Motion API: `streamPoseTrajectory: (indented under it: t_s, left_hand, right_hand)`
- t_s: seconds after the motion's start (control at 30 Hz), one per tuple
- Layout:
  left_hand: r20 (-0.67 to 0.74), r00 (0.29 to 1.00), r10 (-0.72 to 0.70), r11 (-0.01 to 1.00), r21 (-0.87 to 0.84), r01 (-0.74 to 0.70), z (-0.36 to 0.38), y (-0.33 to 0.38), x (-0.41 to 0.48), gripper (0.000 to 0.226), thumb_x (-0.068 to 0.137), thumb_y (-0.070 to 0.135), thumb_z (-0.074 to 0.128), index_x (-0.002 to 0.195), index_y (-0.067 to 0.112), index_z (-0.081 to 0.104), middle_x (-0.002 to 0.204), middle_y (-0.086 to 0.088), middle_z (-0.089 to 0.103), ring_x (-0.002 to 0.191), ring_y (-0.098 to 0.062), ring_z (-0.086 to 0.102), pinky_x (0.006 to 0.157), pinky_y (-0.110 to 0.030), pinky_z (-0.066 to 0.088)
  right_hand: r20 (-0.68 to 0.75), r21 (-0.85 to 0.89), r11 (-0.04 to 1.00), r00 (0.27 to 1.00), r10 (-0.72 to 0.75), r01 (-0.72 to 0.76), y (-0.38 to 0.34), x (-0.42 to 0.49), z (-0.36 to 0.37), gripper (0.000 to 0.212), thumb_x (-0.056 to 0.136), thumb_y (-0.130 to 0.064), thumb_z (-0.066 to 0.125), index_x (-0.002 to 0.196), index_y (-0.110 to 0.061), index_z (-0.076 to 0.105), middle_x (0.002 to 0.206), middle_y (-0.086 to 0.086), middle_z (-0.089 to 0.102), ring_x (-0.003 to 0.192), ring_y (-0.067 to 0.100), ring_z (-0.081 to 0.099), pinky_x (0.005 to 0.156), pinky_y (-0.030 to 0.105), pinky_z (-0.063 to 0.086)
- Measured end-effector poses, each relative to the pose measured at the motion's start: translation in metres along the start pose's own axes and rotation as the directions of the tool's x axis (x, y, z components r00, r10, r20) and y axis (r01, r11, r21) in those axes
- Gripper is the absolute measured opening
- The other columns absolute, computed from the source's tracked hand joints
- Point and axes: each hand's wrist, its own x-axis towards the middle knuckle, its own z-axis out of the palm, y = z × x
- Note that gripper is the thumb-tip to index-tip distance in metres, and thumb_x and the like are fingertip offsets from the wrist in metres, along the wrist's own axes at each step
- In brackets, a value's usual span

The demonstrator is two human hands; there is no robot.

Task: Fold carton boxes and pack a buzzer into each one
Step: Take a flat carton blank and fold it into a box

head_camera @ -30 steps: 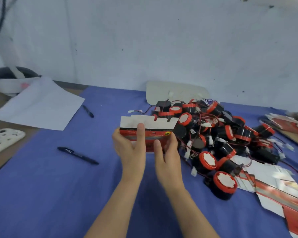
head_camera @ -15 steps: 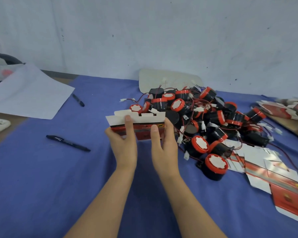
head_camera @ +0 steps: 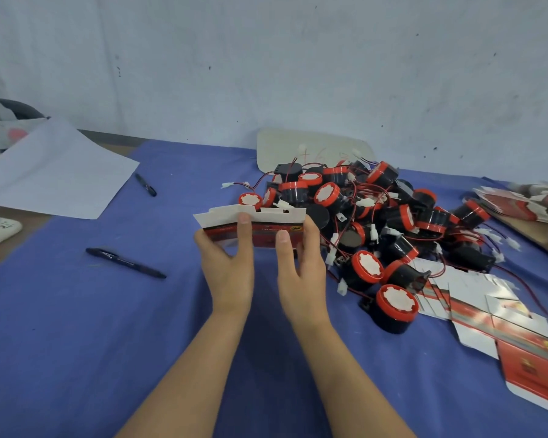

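I see left hand (head_camera: 228, 273) and right hand (head_camera: 302, 276) both pinching flattened carton (head_camera: 264, 230), flaps up, beside buzzer pile (head_camera: 396, 248).

Matt blue cloth (head_camera: 76, 327); glossy red printed card carton (head_camera: 260, 232)

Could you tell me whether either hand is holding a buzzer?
No, both the left hand and the right hand grip the flat carton.

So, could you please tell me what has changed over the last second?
Barely anything: the left hand and right hand still grip the flat carton, whose left end has dipped slightly. The buzzers, pens, paper and spare cartons lie as before.
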Motion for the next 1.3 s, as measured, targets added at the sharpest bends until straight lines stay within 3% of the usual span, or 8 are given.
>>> streamPoseTrajectory:
  t_s: [0.2,0.33,0.53,0.73,0.87,0.97,1.07,1.3]
  left_hand:
    - [0.038,0.999,-0.025,0.998,-0.064,0.027,-0.003,0.004,0.002,0.041,0.071,0.067,0.051,0.094,0.033,0.046,0.1,0.019,0.059,0.085,0.019,0.056,0.068,0.002,0.039]
    - [0.028,0.999,-0.036,0.998,-0.046,0.038,0.0,0.006,0.001,0.039,0.072,0.065,0.055,0.091,0.033,0.045,0.097,0.018,0.058,0.081,0.019,0.056,0.064,0.001,0.04]
    - [-0.016,0.999,-0.03,0.997,0.068,0.031,0.0,0.001,0.003,0.019,0.093,0.035,0.054,0.098,0.02,0.044,0.092,0.013,0.055,0.083,0.001,0.055,0.061,-0.001,0.039]
    - [0.268,0.963,0.035,0.996,0.068,-0.055,0.002,0.003,-0.008,0.04,0.101,0.026,0.037,0.141,0.023,0.039,0.138,0.002,0.049,0.127,-0.012,0.048,0.102,-0.025,0.043]
    - [0.458,0.889,0.009,0.999,-0.038,0.01,0.01,0.007,-0.017,0.041,0.103,0.023,0.036,0.144,0.028,0.04,0.143,0.005,0.048,0.132,-0.011,0.045,0.109,-0.037,0.04]
    - [0.378,0.926,0.0,0.989,-0.135,0.055,0.009,0.013,-0.014,0.043,0.087,0.039,0.038,0.128,0.035,0.053,0.129,0.008,0.059,0.121,-0.008,0.054,0.101,-0.03,0.046]
    - [0.383,0.923,0.026,0.981,-0.189,0.051,0.006,0.017,-0.011,0.046,0.085,0.035,0.036,0.125,0.027,0.058,0.121,0.004,0.065,0.112,-0.012,0.061,0.087,-0.024,0.052]
    - [0.361,0.925,-0.12,0.949,-0.232,0.214,0.003,0.018,-0.006,0.043,0.101,0.041,0.031,0.121,0.017,0.06,0.112,-0.01,0.067,0.082,-0.008,0.067,0.06,-0.019,0.052]
  right_hand:
    - [-0.018,0.072,0.997,0.999,0.034,-0.032,0.004,0.004,-0.003,0.038,0.091,-0.049,0.043,0.126,-0.035,0.048,0.125,-0.015,0.057,0.12,0.002,0.051,0.097,0.021,0.043]
    - [-0.015,0.08,0.995,0.998,0.054,-0.053,0.005,0.003,-0.004,0.041,0.093,-0.046,0.042,0.127,-0.023,0.048,0.122,-0.007,0.058,0.118,0.009,0.054,0.103,0.038,0.044]
    - [-0.01,0.065,0.997,0.999,0.04,-0.039,0.004,0.003,-0.004,0.043,0.088,-0.055,0.043,0.125,-0.033,0.047,0.122,-0.008,0.058,0.118,0.01,0.053,0.102,0.039,0.044]
    - [0.049,0.034,0.998,0.997,0.051,-0.053,0.002,0.004,0.001,0.051,0.087,-0.059,0.041,0.134,-0.053,0.023,0.144,-0.029,0.033,0.135,-0.009,0.028,0.107,0.013,0.029]
    - [0.051,0.09,0.994,0.997,0.065,-0.069,0.003,0.006,-0.002,0.05,0.099,-0.041,0.039,0.147,-0.032,0.029,0.14,-0.025,0.045,0.13,-0.007,0.039,0.106,0.018,0.036]
    - [0.012,0.097,0.99,0.995,0.1,-0.101,-0.003,0.011,-0.008,0.058,0.093,-0.049,0.044,0.146,-0.027,0.033,0.122,-0.019,0.058,0.117,0.001,0.053,0.1,0.026,0.044]
    - [0.024,0.103,0.981,0.986,0.163,-0.164,-0.009,0.014,-0.015,0.082,0.076,-0.059,0.05,0.149,-0.029,0.027,0.137,-0.01,0.05,0.132,0.01,0.042,0.11,0.037,0.037]
    - [0.188,0.228,0.919,0.94,0.284,-0.323,-0.013,0.018,-0.025,0.061,0.078,-0.046,0.061,0.133,-0.022,0.051,0.122,0.0,0.064,0.108,0.013,0.063,0.086,0.027,0.055]
